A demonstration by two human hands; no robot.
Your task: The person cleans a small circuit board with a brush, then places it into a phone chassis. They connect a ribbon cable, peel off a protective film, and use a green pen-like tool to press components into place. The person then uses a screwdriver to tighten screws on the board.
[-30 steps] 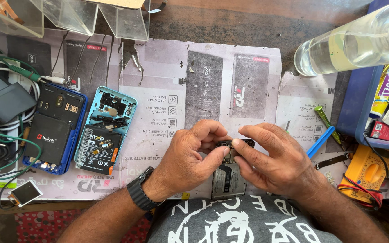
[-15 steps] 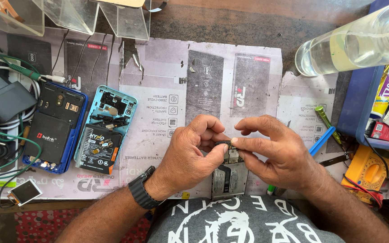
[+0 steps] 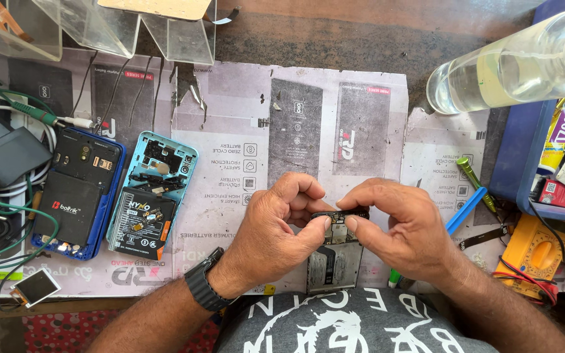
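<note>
Centre, 6 o'clock: opened phone (image 3: 335,255), both hands on top edge; left hand (image 3: 276,225) and right hand (image 3: 403,225) pinching it w/ fingertips. 9 o'clock: dark blue phone (image 3: 76,193), light blue phone (image 3: 152,196), backs off. 2 o'clock: clear bottle (image 3: 511,65). 3 o'clock: green screwdriver (image 3: 477,183).

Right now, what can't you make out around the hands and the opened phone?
Head view only:
- Opened phone: top end covered by left hand and right hand.
- Small part at the fingertips: too small to identify.
- Clear bottle: cut off by the right edge.
- Yellow multimeter: partly cut off, wires across it.
</note>
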